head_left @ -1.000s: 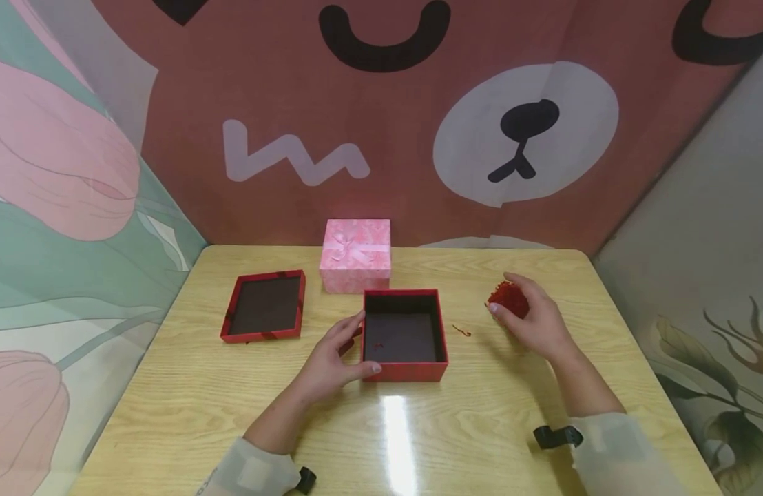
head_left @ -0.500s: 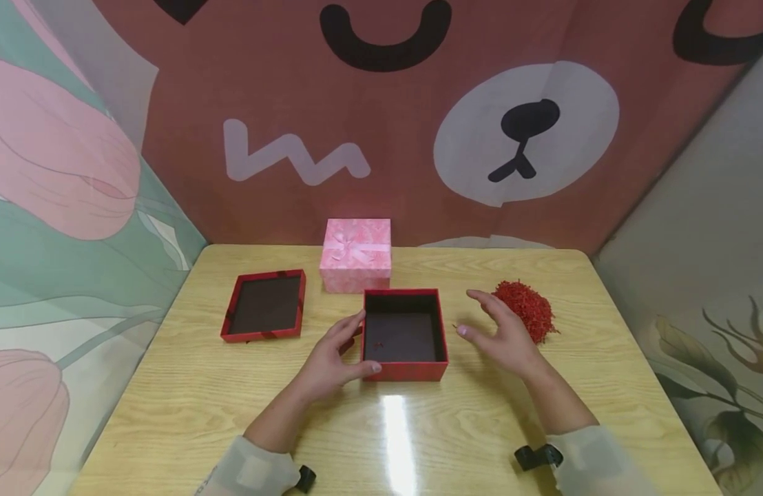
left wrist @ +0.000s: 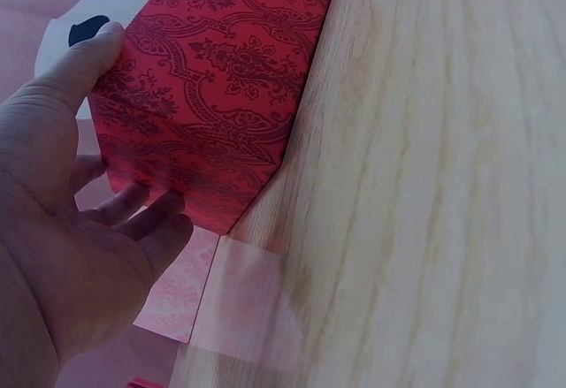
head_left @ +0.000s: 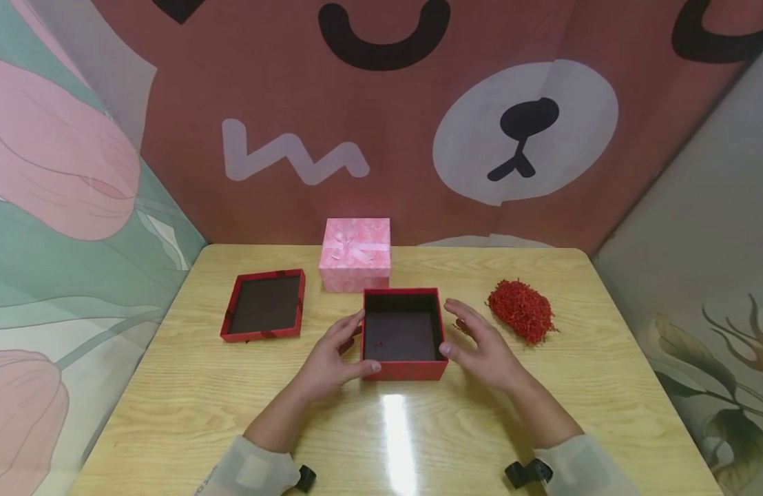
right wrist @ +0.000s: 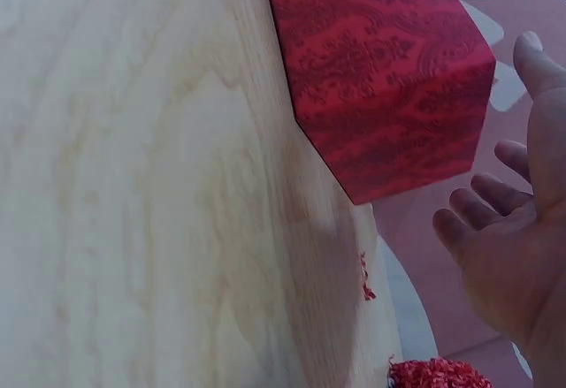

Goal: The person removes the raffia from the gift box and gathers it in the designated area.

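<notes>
A red patterned gift box (head_left: 412, 372) with its lid off stands upright on the table, its dark inside facing up; a small red scrap lies on its floor. My left hand (head_left: 328, 365) holds the box at its left front corner, thumb at the front and fingers along the left wall. In the left wrist view those fingers look bent against the red box (left wrist: 221, 79). At the right wall is my right hand (head_left: 483, 351), fingers apart and nothing in them. The right wrist view shows a gap between that hand (right wrist: 522, 229) and the box (right wrist: 380, 79).
The red box lid (head_left: 264, 306) lies inside up at the left. Behind the box stands a pink gift box (head_left: 355, 255) with a bow. Red shredded paper (head_left: 523, 310) is heaped at the right, with loose red shreds (right wrist: 366, 277) near the box. A printed wall (head_left: 406, 138) borders the table.
My right hand has left the heap of red shredded paper, let it go, and moved left to the box's right side. The left hand and the box have stayed in place.
</notes>
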The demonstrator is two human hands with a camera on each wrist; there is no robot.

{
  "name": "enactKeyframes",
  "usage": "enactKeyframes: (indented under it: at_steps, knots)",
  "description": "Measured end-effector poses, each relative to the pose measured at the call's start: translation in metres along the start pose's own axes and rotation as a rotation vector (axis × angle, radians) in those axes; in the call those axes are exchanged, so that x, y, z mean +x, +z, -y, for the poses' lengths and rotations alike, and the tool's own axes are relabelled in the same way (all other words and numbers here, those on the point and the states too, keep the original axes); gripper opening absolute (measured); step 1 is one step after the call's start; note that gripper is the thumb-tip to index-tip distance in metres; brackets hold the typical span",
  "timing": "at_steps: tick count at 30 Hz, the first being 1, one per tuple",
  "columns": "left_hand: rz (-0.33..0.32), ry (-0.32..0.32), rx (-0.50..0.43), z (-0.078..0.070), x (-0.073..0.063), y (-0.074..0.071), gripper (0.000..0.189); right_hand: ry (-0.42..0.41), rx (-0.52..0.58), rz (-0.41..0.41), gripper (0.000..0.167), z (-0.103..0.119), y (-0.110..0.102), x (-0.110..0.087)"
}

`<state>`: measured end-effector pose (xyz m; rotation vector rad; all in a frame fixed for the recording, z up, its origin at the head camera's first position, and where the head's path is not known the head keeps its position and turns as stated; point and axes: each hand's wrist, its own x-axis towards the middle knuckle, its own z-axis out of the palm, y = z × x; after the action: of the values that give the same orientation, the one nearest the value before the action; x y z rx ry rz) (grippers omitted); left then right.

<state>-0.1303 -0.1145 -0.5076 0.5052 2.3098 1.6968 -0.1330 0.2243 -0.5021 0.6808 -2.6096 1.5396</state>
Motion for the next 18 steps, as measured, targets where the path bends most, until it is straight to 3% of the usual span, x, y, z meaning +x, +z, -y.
enactKeyframes:
  at_steps: [11,18]
  knots:
    - [-0.012,-0.007,-0.009,0.001,0.0,0.001,0.1,0.074,-0.072,0.097,0.109,0.007,0.016,-0.004]
    - [-0.015,-0.015,-0.023,-0.001,0.0,0.002,0.1,0.1,-0.158,0.082,0.113,0.007,0.019,-0.005]
